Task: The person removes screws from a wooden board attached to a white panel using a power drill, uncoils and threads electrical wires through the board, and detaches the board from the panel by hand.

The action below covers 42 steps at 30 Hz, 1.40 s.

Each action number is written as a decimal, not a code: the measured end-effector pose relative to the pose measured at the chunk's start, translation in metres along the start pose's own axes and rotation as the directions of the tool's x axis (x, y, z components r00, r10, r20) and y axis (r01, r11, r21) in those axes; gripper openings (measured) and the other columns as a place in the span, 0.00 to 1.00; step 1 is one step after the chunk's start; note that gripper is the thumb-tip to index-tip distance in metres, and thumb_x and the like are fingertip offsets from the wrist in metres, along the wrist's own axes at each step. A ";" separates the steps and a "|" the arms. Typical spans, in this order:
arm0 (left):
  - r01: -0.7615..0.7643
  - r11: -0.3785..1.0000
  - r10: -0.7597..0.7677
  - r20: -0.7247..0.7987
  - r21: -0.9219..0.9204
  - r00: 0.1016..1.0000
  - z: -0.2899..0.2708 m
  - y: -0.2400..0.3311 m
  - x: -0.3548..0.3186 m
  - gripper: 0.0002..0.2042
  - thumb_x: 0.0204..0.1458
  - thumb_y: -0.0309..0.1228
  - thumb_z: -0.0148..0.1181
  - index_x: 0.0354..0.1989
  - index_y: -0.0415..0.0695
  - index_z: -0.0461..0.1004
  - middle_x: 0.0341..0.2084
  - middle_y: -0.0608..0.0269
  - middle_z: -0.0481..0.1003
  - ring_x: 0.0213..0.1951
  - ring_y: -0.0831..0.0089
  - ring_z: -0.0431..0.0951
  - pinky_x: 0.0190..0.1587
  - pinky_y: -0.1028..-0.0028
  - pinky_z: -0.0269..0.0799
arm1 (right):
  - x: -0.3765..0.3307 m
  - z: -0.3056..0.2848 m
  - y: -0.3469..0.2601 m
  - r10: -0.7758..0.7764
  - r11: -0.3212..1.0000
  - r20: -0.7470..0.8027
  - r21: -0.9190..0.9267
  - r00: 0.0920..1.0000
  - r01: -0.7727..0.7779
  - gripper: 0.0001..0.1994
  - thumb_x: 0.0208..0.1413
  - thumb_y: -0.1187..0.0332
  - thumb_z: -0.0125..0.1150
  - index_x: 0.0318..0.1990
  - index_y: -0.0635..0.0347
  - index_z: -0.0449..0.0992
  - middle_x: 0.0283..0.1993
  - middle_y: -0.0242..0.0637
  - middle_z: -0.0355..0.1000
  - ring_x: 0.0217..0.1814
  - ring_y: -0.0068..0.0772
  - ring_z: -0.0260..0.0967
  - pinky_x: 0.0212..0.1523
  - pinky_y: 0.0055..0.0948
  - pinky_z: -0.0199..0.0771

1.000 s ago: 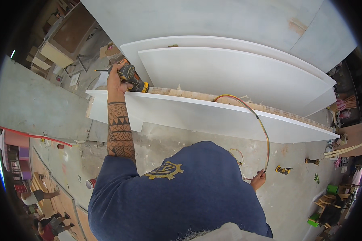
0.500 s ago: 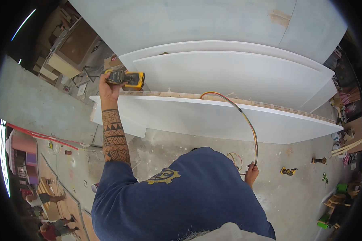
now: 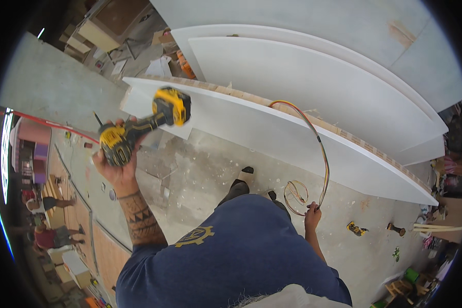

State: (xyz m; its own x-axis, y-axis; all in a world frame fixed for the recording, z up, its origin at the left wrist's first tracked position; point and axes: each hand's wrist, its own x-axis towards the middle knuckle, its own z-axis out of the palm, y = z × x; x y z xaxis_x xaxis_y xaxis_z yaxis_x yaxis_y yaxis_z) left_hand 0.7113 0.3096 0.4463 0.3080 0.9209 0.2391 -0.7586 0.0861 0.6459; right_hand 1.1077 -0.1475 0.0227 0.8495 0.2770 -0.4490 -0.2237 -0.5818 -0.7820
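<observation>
A yellow-and-black power tool (image 3: pixel 357 229) lies on the speckled grey floor (image 3: pixel 339 256), with a dark, narrow-waisted object (image 3: pixel 396 229) near it and a small green item (image 3: pixel 396 254) lower down; pale strips (image 3: pixel 438 227) jut in at the right rim, above a green container (image 3: pixel 411 275); at the far left, a person in a red top (image 3: pixel 56 238) appears near another in a pale top (image 3: pixel 36 205); a brown-and-cream cabinet (image 3: pixel 123 18) stands at upper left, and an orange object (image 3: pixel 186 65) sits to its right.

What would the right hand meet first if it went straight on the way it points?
Beyond the wires it holds, the right hand would probably meet the near white board first, though depth is hard to judge.
</observation>
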 end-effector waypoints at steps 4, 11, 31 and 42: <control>0.248 0.963 -0.173 -0.464 0.105 0.869 -0.042 -0.025 -0.063 0.28 0.62 0.49 0.67 0.59 0.39 0.71 0.49 0.46 0.78 0.61 0.37 0.76 0.61 0.31 0.75 | 0.016 -0.003 -0.001 0.024 1.000 0.050 -0.005 0.998 -0.024 0.25 0.75 0.51 0.54 0.31 0.64 0.77 0.22 0.29 0.65 0.23 0.22 0.63 0.26 0.29 0.71; 0.598 0.745 -0.220 -0.739 0.294 0.637 -0.219 -0.158 -0.148 0.14 0.55 0.24 0.65 0.48 0.39 0.72 0.38 0.58 0.78 0.39 0.65 0.82 0.41 0.66 0.83 | 0.032 -0.015 -0.021 0.082 0.996 0.016 0.041 0.997 -0.082 0.23 0.76 0.53 0.53 0.33 0.63 0.76 0.21 0.26 0.59 0.21 0.21 0.59 0.27 0.30 0.74; 0.853 0.063 -0.377 -0.780 0.517 0.500 -0.576 -0.412 -0.263 0.28 0.46 0.33 0.76 0.52 0.40 0.68 0.40 0.52 0.78 0.44 0.54 0.82 0.49 0.57 0.79 | -0.049 -0.023 -0.099 0.419 0.908 -0.053 0.015 0.906 -0.419 0.21 0.77 0.48 0.49 0.48 0.59 0.75 0.25 0.31 0.72 0.32 0.36 0.80 0.40 0.42 0.86; 0.736 -0.291 -0.539 -0.740 0.611 0.402 -0.657 -0.471 -0.257 0.34 0.44 0.37 0.78 0.58 0.41 0.66 0.51 0.43 0.79 0.57 0.43 0.81 0.56 0.52 0.78 | -0.035 -0.013 -0.069 0.531 0.839 -0.042 -0.115 0.846 -0.532 0.23 0.78 0.47 0.46 0.52 0.60 0.73 0.29 0.32 0.73 0.48 0.45 0.81 0.50 0.53 0.82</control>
State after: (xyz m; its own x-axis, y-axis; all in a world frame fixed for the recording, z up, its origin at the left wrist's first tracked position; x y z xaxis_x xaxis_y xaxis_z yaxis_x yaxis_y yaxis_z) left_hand 0.6125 0.2819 -0.3960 0.1078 0.6054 -0.7886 0.7982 0.4202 0.4316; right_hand 1.0998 -0.1271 0.0981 0.6201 -0.1064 -0.7773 -0.5844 -0.7237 -0.3671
